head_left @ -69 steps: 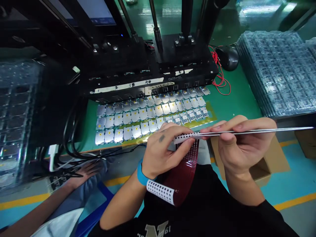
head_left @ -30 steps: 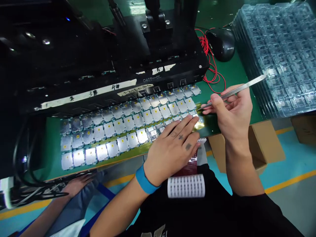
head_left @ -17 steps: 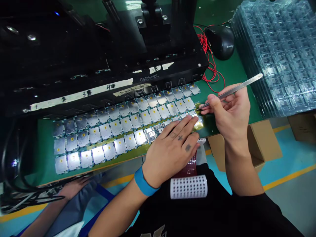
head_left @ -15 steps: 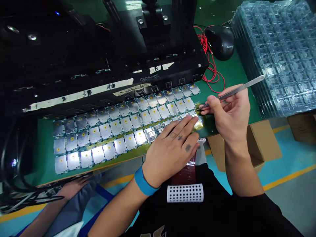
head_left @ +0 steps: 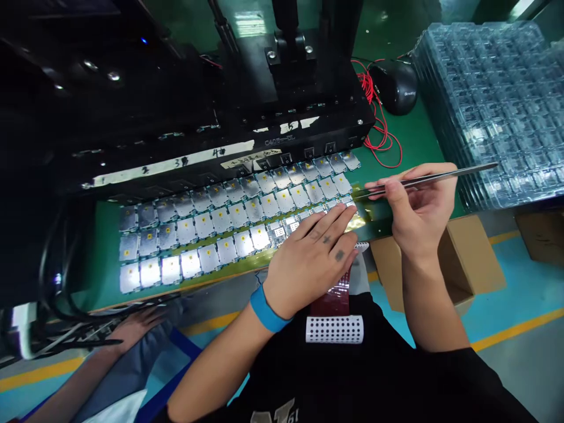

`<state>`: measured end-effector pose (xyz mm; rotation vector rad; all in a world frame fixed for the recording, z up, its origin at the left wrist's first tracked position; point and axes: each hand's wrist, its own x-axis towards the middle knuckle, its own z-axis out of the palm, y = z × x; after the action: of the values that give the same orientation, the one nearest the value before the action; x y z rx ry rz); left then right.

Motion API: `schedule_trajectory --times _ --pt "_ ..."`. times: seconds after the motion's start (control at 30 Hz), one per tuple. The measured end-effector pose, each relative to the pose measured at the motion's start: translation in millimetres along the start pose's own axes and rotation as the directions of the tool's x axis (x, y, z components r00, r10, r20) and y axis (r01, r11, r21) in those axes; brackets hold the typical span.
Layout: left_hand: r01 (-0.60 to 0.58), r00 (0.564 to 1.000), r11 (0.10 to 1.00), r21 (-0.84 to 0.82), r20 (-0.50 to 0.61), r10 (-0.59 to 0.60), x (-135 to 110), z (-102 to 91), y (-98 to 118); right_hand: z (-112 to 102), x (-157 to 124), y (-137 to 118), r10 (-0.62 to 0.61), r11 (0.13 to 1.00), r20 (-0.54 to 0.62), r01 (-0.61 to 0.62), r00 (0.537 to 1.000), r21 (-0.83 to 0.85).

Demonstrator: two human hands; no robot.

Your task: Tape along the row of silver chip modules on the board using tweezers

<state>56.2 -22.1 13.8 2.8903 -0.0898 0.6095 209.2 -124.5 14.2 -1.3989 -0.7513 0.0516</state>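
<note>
The left hand (head_left: pixel 315 252) lies flat, fingers spread, on the right end of the panel of shielded circuit modules (head_left: pixel 229 226) on the green worktop (head_left: pixel 409 147), while the right hand (head_left: pixel 418 205) pinches metal tweezers (head_left: pixel 434 176) just beside it.

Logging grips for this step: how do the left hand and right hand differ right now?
The left hand lies flat, palm down, fingers on the circuit board panel; the right hand is raised beside it, pinching tweezers. The left wrist wears a blue wristband; the right wrist is bare. Both work at the panel's right end.
</note>
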Motion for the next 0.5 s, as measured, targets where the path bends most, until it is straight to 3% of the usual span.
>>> schedule_trajectory --times 0.17,0.27,0.37,0.5 --pt "-0.038 0.994 0.995 -0.095 -0.108 0.028 -2 -4.7 -4 -5 2 2 -0.120 0.984 -0.009 0.120 0.993 0.131" --pt "-0.036 0.977 0.961 -0.275 -0.213 -0.024 -7 -12.2 0 -4 -14 -14 -0.189 0.966 0.107 0.165 0.976 0.199" --pt "-0.036 0.930 0.867 -0.497 -0.333 -0.153 -11 -13.3 6 -3 -46 -28 -0.106 0.978 0.285 0.049 0.953 0.201" --pt "-0.005 0.859 0.736 -0.677 -0.380 -0.344 -13 -6.8 8 -17 -74 -24 0.114 0.990 0.431 -0.066 0.895 -0.123"
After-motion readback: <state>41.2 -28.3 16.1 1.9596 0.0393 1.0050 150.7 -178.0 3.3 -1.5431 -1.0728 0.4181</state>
